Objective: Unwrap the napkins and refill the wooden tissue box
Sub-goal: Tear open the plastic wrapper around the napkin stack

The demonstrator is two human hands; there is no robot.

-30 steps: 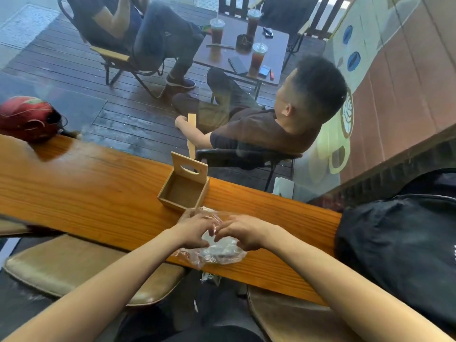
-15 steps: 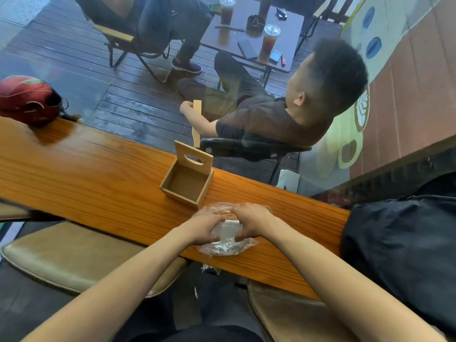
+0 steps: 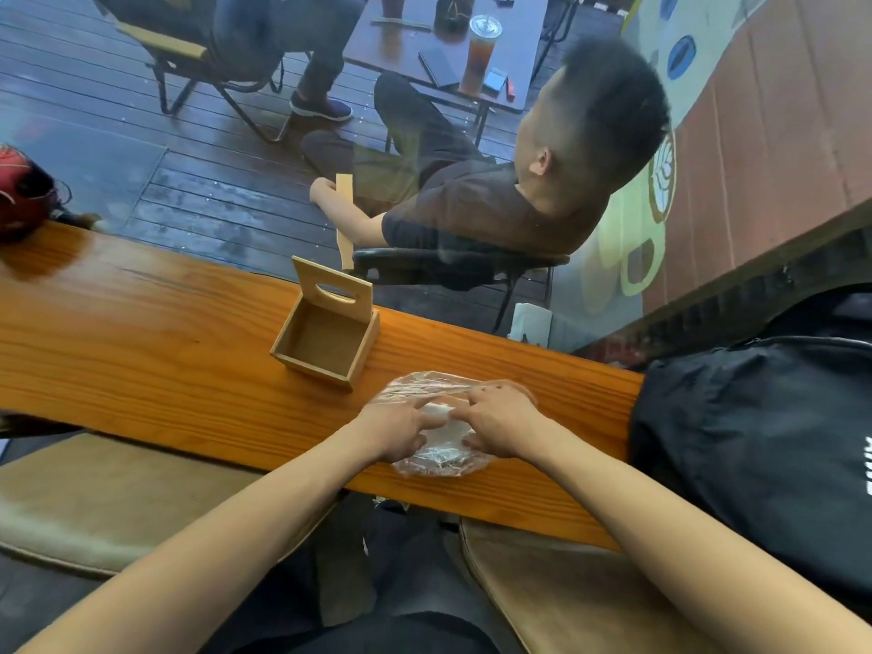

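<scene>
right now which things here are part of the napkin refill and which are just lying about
Part of the job:
wrapped napkins, held by the left hand and right hand
wooden tissue box, lid up, nothing in it

Just lying about:
black bag
red helmet

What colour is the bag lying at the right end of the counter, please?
Black, with a little white lettering at its edge; the bag shows in the head view.

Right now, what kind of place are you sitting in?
Probably a café. A wooden counter runs along a window, iced drinks stand on a table outside where people sit, and a coffee cup painting decorates the wall.
</scene>
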